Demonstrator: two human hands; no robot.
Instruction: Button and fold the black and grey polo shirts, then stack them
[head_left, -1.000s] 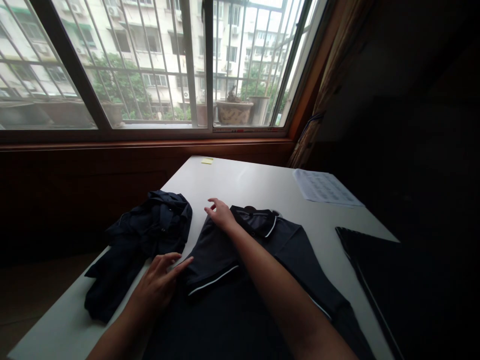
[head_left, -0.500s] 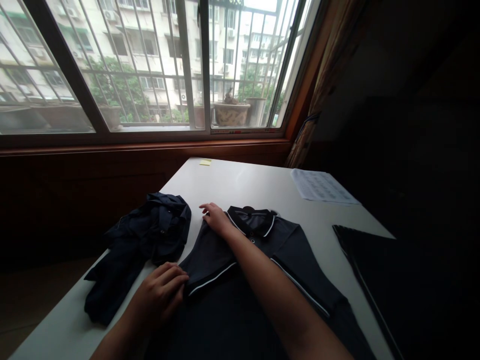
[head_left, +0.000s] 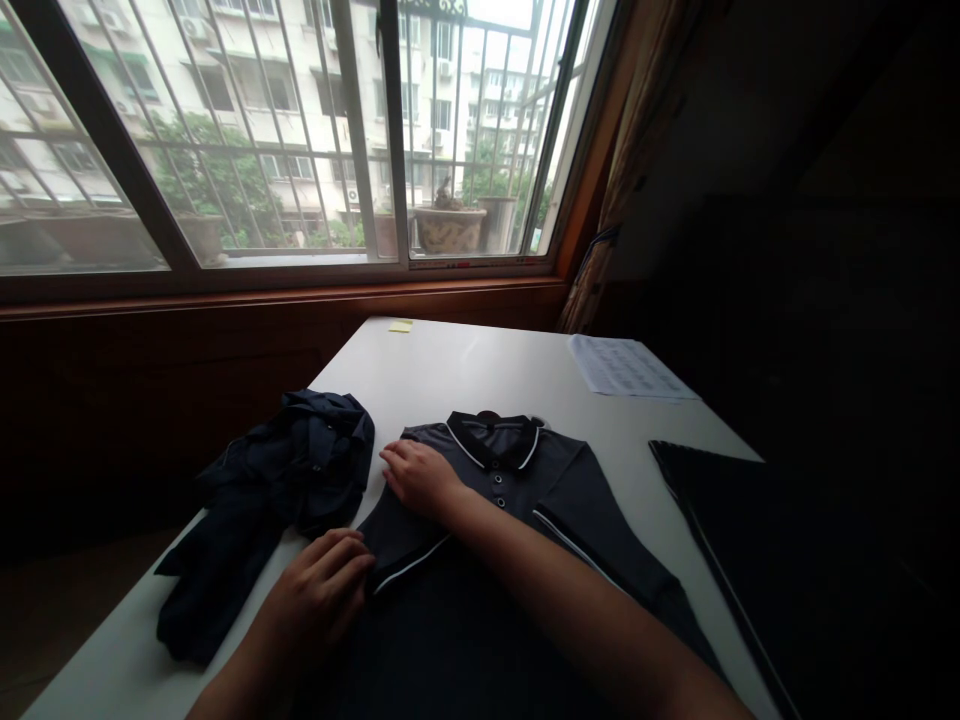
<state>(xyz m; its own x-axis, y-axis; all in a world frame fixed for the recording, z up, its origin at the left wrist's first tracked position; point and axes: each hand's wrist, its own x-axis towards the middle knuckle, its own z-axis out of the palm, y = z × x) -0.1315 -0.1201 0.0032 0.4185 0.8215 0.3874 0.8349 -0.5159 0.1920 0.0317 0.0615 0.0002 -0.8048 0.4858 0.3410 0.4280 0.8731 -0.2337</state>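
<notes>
A dark grey and black polo shirt [head_left: 577,482] with white piping lies spread out on the white table, its collar pointing to the window. My left hand [head_left: 324,582] is closed on the shirt's left sleeve end, fingers bent and pressed together. Across the shirt reaches my right arm, and my right hand [head_left: 420,478] rests on the sleeve below the left shoulder seam, fingers extended with nothing held. Part of the shirt's body is hidden beneath that forearm. To the left, a crumpled navy garment [head_left: 300,465] lies close to both hands.
The white table [head_left: 480,370] stands below a barred window. Printed sheets [head_left: 626,366] lie at its far right, and a yellow sticky note [head_left: 400,326] at the far edge. A large black flat item [head_left: 750,540] occupies the right side; its kind is too dark to tell.
My right hand has slid toward me along the shirt, from the shoulder down onto the sleeve. My left hand stays at the sleeve end. The view has shifted slightly right.
</notes>
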